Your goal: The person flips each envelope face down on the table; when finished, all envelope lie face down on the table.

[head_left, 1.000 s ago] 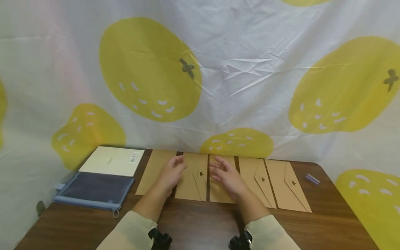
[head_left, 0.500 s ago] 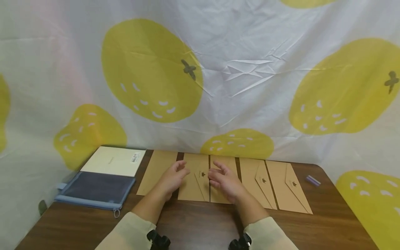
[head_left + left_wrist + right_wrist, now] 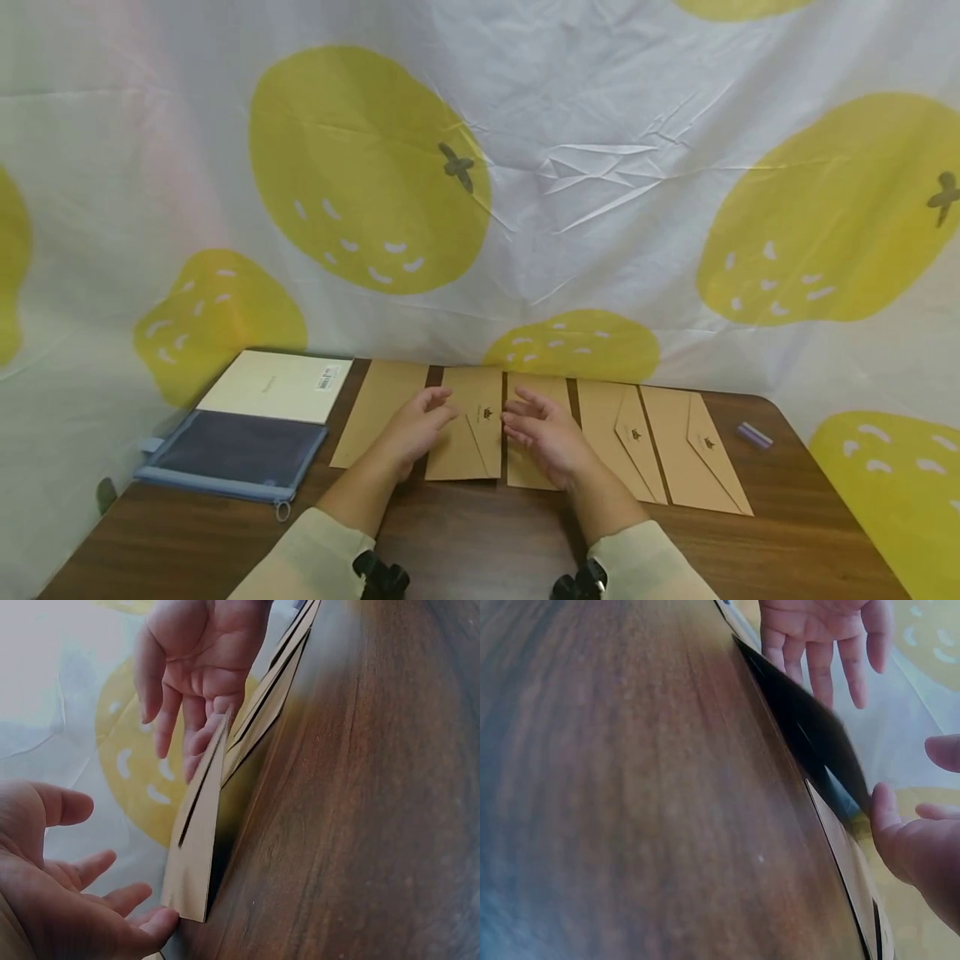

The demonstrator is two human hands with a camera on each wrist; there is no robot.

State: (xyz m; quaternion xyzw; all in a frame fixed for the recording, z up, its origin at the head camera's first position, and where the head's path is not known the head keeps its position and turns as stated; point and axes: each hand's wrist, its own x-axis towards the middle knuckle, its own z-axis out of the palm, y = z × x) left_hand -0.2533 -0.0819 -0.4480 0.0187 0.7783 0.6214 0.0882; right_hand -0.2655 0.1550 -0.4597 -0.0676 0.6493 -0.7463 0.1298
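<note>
A kraft envelope (image 3: 474, 429) with a small crown print is lying between the person's two hands, at 3 o'clock from the left grip (image 3: 415, 429) and at 9 o'clock from the right grip (image 3: 551, 437). Both grips are staying unclenched, fingers loosely bent and wrapped round nothing, while each little finger is touching its own side of the envelope. In the right wrist view, the envelope's dark underside is showing, its edge tilting above the worktop (image 3: 480, 537).

Seen from that envelope, a plain envelope (image 3: 371, 412) is lying at 9 o'clock; three further envelopes (image 3: 618, 442) are stretching toward 3 o'clock, a small purple object (image 3: 754, 435) sitting beyond them. Farther out at 9 o'clock, a blue zip pouch (image 3: 236, 454) is resting, with a cream notebook (image 3: 273, 387) lying at its 1 o'clock.
</note>
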